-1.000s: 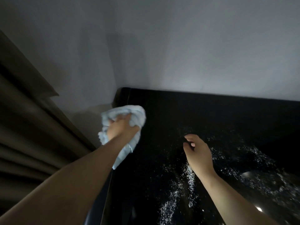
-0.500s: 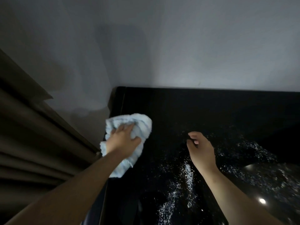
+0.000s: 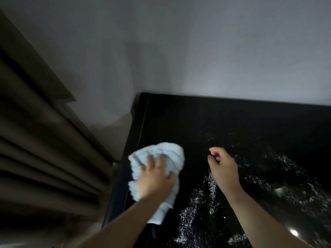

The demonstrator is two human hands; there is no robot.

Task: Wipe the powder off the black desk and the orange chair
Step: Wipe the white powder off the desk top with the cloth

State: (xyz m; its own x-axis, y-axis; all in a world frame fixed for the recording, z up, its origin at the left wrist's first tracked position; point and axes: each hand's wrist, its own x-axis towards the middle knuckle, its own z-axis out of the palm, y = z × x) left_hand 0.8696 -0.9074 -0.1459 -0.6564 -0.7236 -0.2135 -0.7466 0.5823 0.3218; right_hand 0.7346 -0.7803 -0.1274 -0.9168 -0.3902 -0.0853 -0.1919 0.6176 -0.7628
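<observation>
Nearest to the camera, two bare forearms reach forward over the black tabletop [image 3: 206,119]. Between them and around the right wrist lies white powder [image 3: 195,204], scattered in streaks and small grains; more of it spreads to the right of the right hand. Two small bright light reflections shine on the glossy surface at the near right.

The left hand [image 3: 155,178] grasps a crumpled light blue cloth [image 3: 168,154], its fingers curled into the folds, and holds the cloth down on the tabletop close to the left edge. One end of the cloth trails back under the left wrist. The cloth is a little blurred.

The right hand [image 3: 223,169] is beside it, a little apart, over the powder. Its fingers are loosely curled, the thumb close to the forefinger, and it holds nothing. Whether it touches the surface I cannot tell.

Beyond both hands the tabletop is dark and mostly without powder up to its far edge, which meets a grey wall [image 3: 197,51]. To the left of the left hand hangs a brown pleated curtain [image 3: 41,149].
</observation>
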